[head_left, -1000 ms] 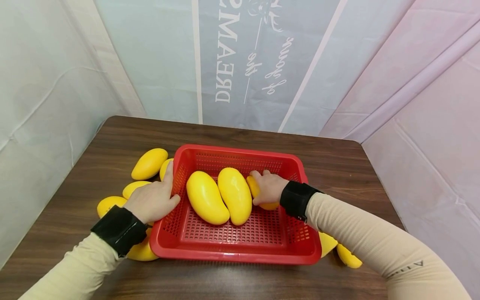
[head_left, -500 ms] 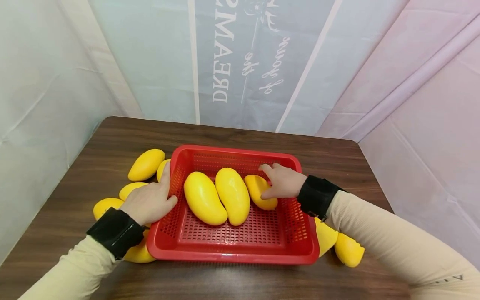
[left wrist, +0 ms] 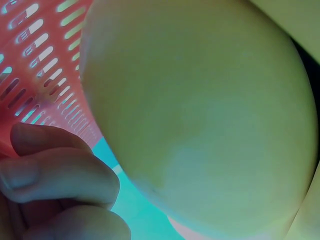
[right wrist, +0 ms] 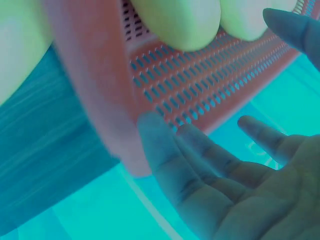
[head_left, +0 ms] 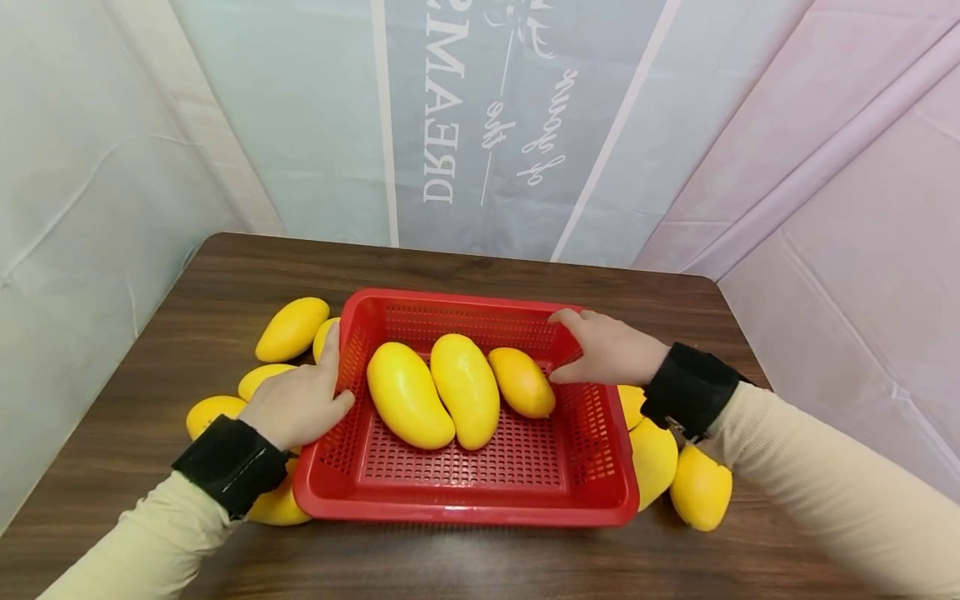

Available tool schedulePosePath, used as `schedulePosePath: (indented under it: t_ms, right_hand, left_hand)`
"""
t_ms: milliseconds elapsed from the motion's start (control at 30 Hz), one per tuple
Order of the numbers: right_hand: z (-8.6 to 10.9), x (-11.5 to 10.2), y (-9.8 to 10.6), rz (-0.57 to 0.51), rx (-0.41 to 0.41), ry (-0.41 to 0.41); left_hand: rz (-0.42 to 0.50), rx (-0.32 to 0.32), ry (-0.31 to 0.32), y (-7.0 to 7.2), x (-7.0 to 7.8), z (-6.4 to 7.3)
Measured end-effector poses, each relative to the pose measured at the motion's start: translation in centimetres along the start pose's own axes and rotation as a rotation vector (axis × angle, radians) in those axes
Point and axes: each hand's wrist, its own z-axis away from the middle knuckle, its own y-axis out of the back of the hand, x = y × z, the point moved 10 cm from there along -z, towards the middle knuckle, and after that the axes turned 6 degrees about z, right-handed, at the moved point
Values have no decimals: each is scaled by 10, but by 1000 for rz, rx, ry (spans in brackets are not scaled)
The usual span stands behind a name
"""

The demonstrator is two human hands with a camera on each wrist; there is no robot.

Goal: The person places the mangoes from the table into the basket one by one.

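Note:
A red plastic basket (head_left: 465, 512) with slotted walls stands on the table. Three yellow mangoes lie side by side in it: a left one (head_left: 408, 396), a middle one (head_left: 465, 392) and a smaller right one (head_left: 522, 383). My left hand (head_left: 300, 404) holds the basket's left rim, thumb over the inside, the other fingers (left wrist: 65, 175) bent by the outer wall. Close to the left wrist camera, a mango (left wrist: 200, 115) fills much of that view. My right hand (head_left: 611, 350) is over the right rim, fingers spread and holding nothing.
Several mangoes, such as one at the back (head_left: 292, 329), lie on the brown wooden table (head_left: 480, 567) left of the basket. More mangoes (head_left: 701, 489) sit to its right, partly under the right forearm. A printed cloth backdrop (head_left: 510, 125) hangs behind the table.
My right hand has let go of the right mango in the basket and moved right, up to the rim. The left hand keeps its hold on the basket.

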Motion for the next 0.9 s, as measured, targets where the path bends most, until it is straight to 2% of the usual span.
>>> schedulePosePath:
  t_ms: [200,367,600,900]
  right_hand:
    - [21,24,16,-48,84,-22]
    - [42,55,16,-29,121,-70]
    - [65,91,-3,-39,130,-97]
    - [84,132,-34,-34,48,-175]
  left_hand:
    - [-7,0,1,1,0,-1]
    - [-4,-4,3,2,1,-1]
    - [-4,-9,12,2,2,-1]
    - [-15,0,13,1,0,0]
